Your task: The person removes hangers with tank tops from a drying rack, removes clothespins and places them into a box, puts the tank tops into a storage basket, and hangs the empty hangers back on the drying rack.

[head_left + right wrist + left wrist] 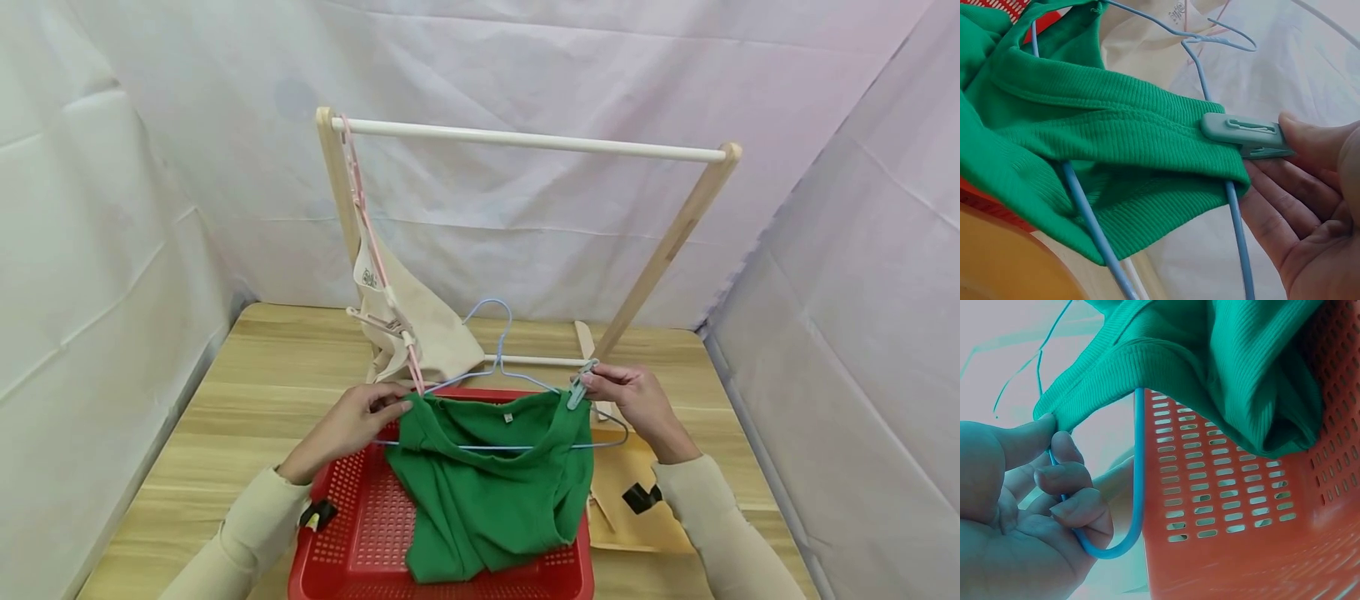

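Observation:
A green ribbed tank top [491,492] hangs on a blue wire hanger [1139,450] above a red basket [337,487]. My left hand [354,427] pinches the strap at the left end between thumb and forefinger, its other fingers curled by the hanger wire. At the right strap, my right hand [637,404] pinches the tail of a pale green clothespin [1241,128]. That clothespin's jaws sit over the strap and the hanger's arm, as the right wrist view shows. The lower part of the top droops into the basket.
Behind stands a drying rack with a white rod [525,137] and wooden posts. A pink hanger [369,233] with a cream cloth bag [427,321] hangs at its left end. Right of the basket lies a yellow tray [645,529] holding a small wooden-coloured clothespin.

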{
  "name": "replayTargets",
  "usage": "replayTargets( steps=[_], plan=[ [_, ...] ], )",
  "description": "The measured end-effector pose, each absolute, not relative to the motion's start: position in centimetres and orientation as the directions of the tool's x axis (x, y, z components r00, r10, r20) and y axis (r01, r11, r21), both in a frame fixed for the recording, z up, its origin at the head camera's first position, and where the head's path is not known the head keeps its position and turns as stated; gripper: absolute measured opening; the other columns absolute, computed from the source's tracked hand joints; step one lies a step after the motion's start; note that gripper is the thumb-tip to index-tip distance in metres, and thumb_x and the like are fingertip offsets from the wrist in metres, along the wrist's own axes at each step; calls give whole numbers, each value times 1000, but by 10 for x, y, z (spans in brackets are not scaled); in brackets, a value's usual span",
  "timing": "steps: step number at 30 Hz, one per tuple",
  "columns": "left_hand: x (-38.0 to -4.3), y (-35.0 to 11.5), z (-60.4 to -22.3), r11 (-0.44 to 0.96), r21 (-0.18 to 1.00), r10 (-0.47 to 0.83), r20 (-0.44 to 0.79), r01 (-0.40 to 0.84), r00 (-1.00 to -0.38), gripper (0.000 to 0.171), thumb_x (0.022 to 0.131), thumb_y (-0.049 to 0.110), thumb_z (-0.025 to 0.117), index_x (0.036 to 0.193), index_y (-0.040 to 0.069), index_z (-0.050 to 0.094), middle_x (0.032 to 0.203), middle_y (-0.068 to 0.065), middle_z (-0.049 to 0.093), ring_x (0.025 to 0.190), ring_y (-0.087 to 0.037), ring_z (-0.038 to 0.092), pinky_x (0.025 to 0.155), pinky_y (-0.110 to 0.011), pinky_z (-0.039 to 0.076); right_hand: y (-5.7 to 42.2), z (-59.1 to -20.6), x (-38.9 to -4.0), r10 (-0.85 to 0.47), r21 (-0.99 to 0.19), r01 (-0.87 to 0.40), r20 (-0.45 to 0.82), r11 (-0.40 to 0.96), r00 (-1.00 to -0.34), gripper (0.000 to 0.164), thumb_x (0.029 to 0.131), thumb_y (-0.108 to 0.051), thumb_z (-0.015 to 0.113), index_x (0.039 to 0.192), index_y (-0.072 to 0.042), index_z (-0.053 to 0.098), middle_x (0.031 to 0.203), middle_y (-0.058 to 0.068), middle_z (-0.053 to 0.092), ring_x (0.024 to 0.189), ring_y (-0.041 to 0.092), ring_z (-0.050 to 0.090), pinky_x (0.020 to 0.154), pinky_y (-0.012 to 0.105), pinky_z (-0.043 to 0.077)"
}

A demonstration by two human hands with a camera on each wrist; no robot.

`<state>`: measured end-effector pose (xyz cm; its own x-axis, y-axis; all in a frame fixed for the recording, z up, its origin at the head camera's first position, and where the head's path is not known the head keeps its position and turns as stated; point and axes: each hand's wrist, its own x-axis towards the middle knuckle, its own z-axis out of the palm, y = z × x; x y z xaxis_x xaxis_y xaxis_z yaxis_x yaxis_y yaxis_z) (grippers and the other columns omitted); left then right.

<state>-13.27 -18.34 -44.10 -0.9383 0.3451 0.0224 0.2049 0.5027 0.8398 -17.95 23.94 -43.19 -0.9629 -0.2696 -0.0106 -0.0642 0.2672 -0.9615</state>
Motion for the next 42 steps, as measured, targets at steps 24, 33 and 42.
replayTargets(
  steps=[24, 33, 42],
  plan=[
    [-132, -182, -438, 506, 833, 352, 36, 223, -935, 16, 98, 15, 63, 109, 9, 73, 84, -8, 65, 67, -11, 49, 60, -24, 43, 258, -431, -178, -167, -995, -85, 75, 49, -983, 33, 97, -15, 65, 117, 11, 65, 99, -2, 75, 87, 15, 74, 83, 30, 57],
    [-131, -185, -439, 503, 836, 346, 37, 218, -938, 16, 98, 17, 63, 109, 10, 73, 86, -1, 65, 69, -11, 51, 61, -24, 44, 265, -429, -175, -138, -995, -14, 0, 99, -990, 55, 96, -20, 67, 133, 17, 49, 99, -5, 75, 87, 14, 74, 86, 23, 55],
    [-129, -186, -439, 517, 834, 332, 12, 193, -943, 16, 98, 18, 64, 110, 13, 73, 86, -5, 65, 69, -11, 51, 61, -25, 45, 277, -436, -176, -103, -992, 36, -49, 124, -993, 49, 96, -20, 68, 125, 15, 52, 96, -5, 74, 83, 15, 74, 83, 25, 56]
  ],
)
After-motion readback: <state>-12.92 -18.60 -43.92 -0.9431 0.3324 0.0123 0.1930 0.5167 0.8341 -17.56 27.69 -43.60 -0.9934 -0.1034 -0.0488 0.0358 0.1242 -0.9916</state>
